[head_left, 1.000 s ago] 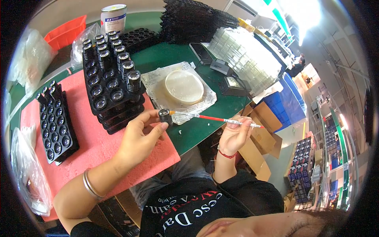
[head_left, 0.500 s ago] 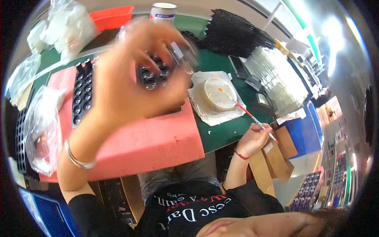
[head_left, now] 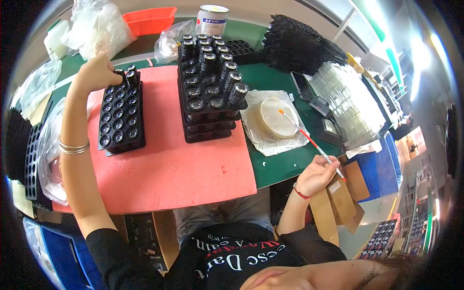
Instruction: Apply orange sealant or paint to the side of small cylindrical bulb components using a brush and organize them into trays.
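My left hand (head_left: 98,73) is at the far left corner of a black tray (head_left: 107,145). Its fingers are closed on a short black cylinder (head_left: 119,72) with a shiny top, partly hidden by the fingers. Similar black cylinders (head_left: 131,77) stand beside it; shiny round pieces fill the tray's other holes. My right hand (head_left: 316,174) pinches a thin brush (head_left: 316,147) with a red and white handle. The brush's orange tip is over a round, pale dish (head_left: 279,118) on folded white paper (head_left: 273,147).
A taller stack of black trays (head_left: 210,137) with upright cylinders stands mid-mat on the pink foam mat (head_left: 179,188). Behind are a metal can (head_left: 211,20), a red bin (head_left: 150,21) and plastic bags (head_left: 96,29). Black trays (head_left: 302,46) and clear trays (head_left: 348,96) are piled at right.
My left hand, blurred and raised in front of the tall tray stack before, has moved left and down to the smaller tray's far corner. My right hand still holds the brush over the dish.
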### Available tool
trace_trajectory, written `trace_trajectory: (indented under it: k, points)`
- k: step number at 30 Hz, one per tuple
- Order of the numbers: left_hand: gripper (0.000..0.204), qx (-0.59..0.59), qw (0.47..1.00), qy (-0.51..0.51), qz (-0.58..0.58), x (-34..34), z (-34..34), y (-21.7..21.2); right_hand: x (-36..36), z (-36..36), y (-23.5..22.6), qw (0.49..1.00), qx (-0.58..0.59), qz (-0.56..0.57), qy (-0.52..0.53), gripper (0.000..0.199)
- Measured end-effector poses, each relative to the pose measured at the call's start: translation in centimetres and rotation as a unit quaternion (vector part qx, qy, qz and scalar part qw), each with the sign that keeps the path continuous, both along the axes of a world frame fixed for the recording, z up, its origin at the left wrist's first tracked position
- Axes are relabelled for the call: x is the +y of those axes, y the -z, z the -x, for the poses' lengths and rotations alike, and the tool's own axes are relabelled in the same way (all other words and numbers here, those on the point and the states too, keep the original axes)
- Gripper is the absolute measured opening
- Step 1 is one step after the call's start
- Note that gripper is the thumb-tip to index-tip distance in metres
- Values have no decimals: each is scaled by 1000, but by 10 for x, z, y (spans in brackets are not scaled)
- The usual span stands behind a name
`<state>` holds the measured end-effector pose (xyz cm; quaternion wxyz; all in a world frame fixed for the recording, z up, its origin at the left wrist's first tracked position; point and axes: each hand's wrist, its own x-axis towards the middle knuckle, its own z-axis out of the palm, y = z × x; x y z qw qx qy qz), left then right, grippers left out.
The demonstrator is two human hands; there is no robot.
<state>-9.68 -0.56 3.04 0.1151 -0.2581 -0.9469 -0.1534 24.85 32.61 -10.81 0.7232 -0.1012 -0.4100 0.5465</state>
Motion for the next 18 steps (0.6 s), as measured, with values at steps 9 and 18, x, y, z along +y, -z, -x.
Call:
trace_trajectory:
  k: [9, 18]
  points:
    - [26, -22, 997, -16, 68, 6, 16, 22, -1, 1, -1, 1000, 1, -3, 1, 28]
    - [27, -42, 994, -29, 97, 8, 11, 17, -5, 3, -4, 1000, 2, -9, 3, 27]
